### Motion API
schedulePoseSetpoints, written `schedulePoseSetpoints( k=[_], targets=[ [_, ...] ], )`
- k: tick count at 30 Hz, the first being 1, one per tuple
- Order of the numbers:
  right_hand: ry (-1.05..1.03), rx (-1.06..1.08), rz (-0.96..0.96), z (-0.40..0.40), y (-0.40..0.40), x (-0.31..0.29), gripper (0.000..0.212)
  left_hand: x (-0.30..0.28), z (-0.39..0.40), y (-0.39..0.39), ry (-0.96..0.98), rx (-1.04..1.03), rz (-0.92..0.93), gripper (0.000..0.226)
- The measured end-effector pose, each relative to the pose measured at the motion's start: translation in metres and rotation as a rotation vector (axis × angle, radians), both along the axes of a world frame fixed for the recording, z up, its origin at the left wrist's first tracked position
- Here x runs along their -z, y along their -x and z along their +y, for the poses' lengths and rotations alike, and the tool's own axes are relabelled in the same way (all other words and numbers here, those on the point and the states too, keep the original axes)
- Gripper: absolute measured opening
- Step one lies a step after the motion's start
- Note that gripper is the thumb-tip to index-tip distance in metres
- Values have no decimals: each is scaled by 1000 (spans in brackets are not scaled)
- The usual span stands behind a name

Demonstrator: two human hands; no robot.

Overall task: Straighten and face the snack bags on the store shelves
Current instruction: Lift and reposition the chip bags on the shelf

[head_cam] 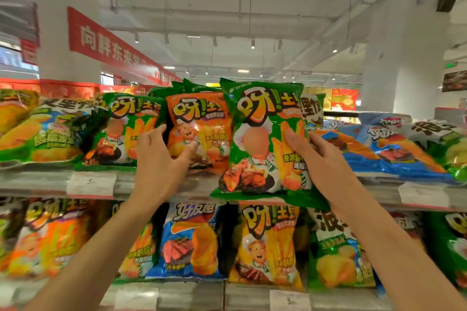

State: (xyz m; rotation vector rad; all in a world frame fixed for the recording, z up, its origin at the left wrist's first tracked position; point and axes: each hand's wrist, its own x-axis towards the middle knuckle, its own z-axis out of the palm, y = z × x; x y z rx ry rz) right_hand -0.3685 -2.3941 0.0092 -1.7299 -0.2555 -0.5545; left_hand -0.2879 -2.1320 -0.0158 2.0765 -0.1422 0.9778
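Note:
On the top shelf (38,179) stands a row of snack bags. My right hand (326,161) grips a green snack bag (262,134) by its right edge, thumb on the front; the bag is upright, face towards me, and hangs out past the shelf's front edge. My left hand (161,159) holds an orange snack bag (199,124) at its left edge, thumb pressing the front, fingers behind it. That bag stands upright between another green bag (129,129) and the one in my right hand.
More bags lie tilted at the left (45,134) and right (394,149) of the top shelf. A lower shelf (250,298) holds yellow (267,245), blue (192,242) and orange bags. Price tags (91,184) sit on the shelf edges. Store ceiling and a red banner are behind.

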Motion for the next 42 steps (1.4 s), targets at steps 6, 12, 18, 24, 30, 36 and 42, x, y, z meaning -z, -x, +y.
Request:
schedulePoseSetpoints(
  k=[6, 12, 18, 24, 30, 36, 42],
  targets=[
    [8, 18, 11, 7, -8, 0, 51, -14, 9, -10, -103, 80, 190, 77],
    [-23, 30, 46, 9, -12, 4, 61, -20, 17, -13, 25, 197, 176, 90],
    [-21, 51, 35, 11, -14, 9, 63, -21, 19, -22, -1, 219, 85, 77],
    [10, 67, 48, 11, -20, 14, 60, -29, 20, -22, 94, 165, -94, 91],
    [3, 104, 49, 15, -23, 19, 54, -39, 43, -9, 160, 147, -162, 79],
    [75, 144, -17, 37, -27, 1, 56, -34, 87, -3, 174, 124, -159, 82],
    [144, 166, -110, 85, -60, -26, 58, -33, 130, 8, 202, 123, -204, 75]
  ],
)
